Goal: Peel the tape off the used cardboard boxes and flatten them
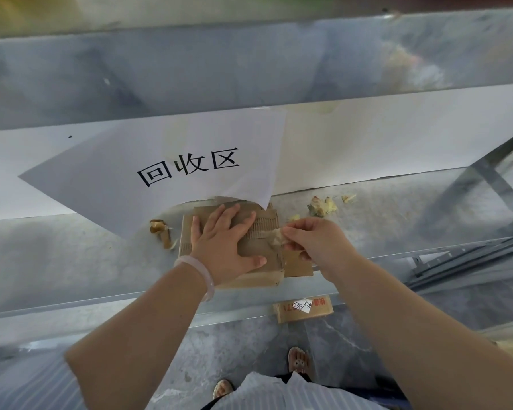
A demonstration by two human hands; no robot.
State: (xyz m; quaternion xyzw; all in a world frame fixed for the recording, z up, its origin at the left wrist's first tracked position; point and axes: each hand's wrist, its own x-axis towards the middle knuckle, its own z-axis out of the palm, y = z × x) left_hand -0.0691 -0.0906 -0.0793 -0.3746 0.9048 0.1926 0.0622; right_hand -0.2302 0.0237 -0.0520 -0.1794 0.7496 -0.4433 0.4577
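A flattened brown cardboard box (259, 275) lies on the metal shelf (71, 261) in front of me. My left hand (225, 244) presses flat on top of it, fingers spread, a pale bangle on the wrist. My right hand (311, 241) pinches a strip of clear, crumpled tape (276, 235) that lifts off the box's right side, where the ribbed inner layer of the cardboard shows.
A white paper sign (172, 170) with black characters hangs over the box's far edge. Curled brown tape (160, 232) lies left of the box, yellowish scraps (323, 206) to the right. Another small labelled box (304, 311) sits on the floor below the shelf edge, near my feet.
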